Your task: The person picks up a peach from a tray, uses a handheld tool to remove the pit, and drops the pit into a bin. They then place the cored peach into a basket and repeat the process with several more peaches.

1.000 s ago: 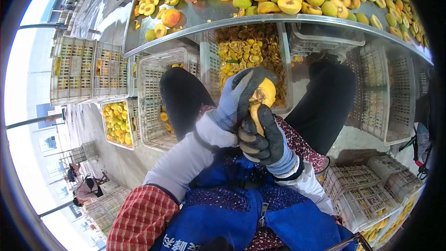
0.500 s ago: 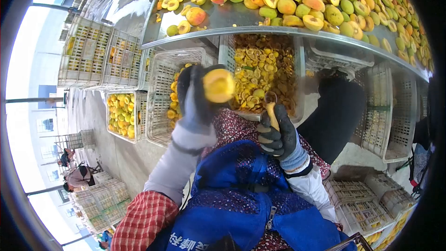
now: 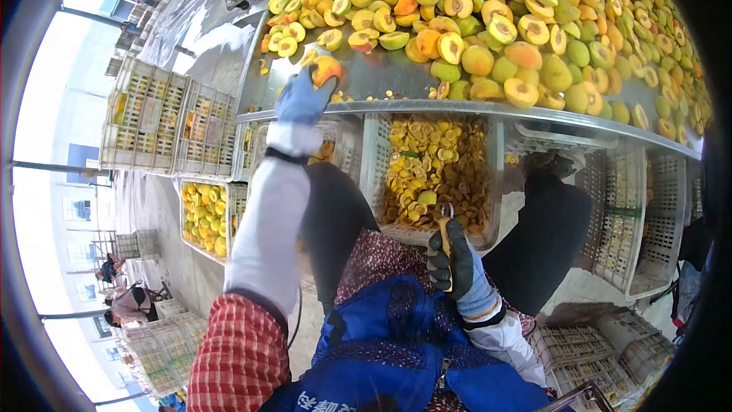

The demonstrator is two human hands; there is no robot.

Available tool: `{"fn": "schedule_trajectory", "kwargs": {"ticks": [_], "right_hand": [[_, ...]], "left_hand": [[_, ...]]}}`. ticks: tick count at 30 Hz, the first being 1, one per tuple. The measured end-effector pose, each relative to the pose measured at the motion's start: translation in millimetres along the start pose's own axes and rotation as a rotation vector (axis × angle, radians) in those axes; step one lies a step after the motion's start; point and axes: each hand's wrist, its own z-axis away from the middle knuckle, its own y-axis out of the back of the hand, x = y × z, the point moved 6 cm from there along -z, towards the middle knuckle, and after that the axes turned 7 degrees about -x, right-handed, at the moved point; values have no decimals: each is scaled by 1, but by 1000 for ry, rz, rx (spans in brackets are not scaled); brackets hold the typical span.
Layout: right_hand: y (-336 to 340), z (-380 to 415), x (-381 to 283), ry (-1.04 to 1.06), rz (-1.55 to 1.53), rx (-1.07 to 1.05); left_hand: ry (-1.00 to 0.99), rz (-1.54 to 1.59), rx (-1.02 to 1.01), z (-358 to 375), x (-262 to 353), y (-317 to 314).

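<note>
My left hand (image 3: 306, 96), in a blue-grey glove, reaches over the near left part of the metal table (image 3: 358, 105), its fingers round an orange-red fruit (image 3: 327, 70). My right hand (image 3: 455, 263), in a dark-palmed glove, is closed on the wooden handle of a pitting tool (image 3: 444, 230) with a small metal loop at its upper end. Below the tool's far side stands a crate (image 3: 374, 154) with yellow fruit scraps and brown bits. Halved and whole fruits (image 3: 478, 59) lie heaped on the table above both hands.
Stacked crates of fruit (image 3: 149, 118) stand at the left, with a smaller fruit crate (image 3: 204, 217) below them. More crates (image 3: 621, 214) are under the table at right and at the lower right (image 3: 583, 351). A person (image 3: 131, 304) is far off at lower left.
My left hand has moved up and forward from above the crates to the table; the halved fruit it held is gone from it. My right hand, with the tool, is slightly lower.
</note>
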Motion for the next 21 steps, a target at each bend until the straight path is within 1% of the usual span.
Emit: {"fn": "schedule_trajectory", "kwargs": {"ticks": [1, 3, 4, 6, 9, 10, 11, 13, 14, 15, 17, 18, 19, 21], "right_hand": [[1, -1, -4, 2, -7, 4], [7, -1, -11, 22, -44, 65], [8, 0, -13, 23, -53, 72], [10, 0, -21, 70, -30, 96], [10, 1, -24, 101, -36, 78], [7, 1, -25, 102, -34, 73], [4, 2, -26, 87, 2, 76], [3, 5, -26, 80, 45, 78], [4, 5, -24, 74, 32, 73], [5, 6, -22, 71, 16, 68], [8, 9, -23, 98, 13, 77], [12, 10, -23, 102, -1, 106], [16, 10, -23, 101, -16, 136], [22, 7, -23, 122, -26, 165]], "left_hand": [[121, -87, -140, -24, 5, -13], [34, -217, -190, -56, 2, -48], [27, -219, -200, -68, 0, -57], [49, -351, -245, -78, 11, -57], [29, -327, -216, -72, 4, -42], [70, -324, -261, -71, 0, -39], [66, -323, -256, -74, -8, -40], [202, -276, -251, -81, -36, -46], [243, -182, -257, -73, -39, -40], [205, -232, -105, -74, -45, -38], [214, 4, -162, -86, -62, -38], [176, 58, -132, -80, -50, -30], [268, -154, -75, -71, -39, -27], [243, -293, -49, -67, -36, -45]]}}
